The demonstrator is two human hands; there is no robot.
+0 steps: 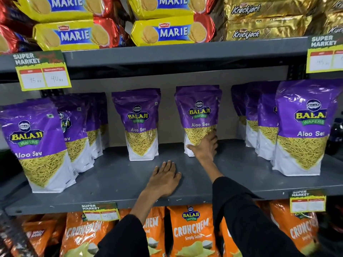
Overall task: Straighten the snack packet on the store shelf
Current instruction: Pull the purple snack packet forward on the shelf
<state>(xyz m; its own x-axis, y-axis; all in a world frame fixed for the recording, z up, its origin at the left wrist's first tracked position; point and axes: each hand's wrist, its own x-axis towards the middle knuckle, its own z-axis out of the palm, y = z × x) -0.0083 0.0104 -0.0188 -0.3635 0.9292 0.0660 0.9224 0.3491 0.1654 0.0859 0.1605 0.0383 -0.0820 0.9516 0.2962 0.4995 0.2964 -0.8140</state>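
A purple Balaji Aloo Sev packet (198, 112) stands upright on the grey middle shelf (115, 175), right of centre. My right hand (205, 145) reaches in and grips its lower front, thumb at the left, fingers wrapped on the right side. My left hand (164, 179) lies flat, palm down, on the bare shelf near its front edge, fingers spread, holding nothing. A second Aloo Sev packet (139, 123) stands upright to the left of the gripped one.
More Aloo Sev packets stand in rows at the left (37, 145) and right (304, 127). Marie biscuits (74, 34) and Krackjack packs (259, 19) fill the shelf above, orange Crunchem bags (191, 230) the one below. Price tags (42, 71) hang on shelf edges.
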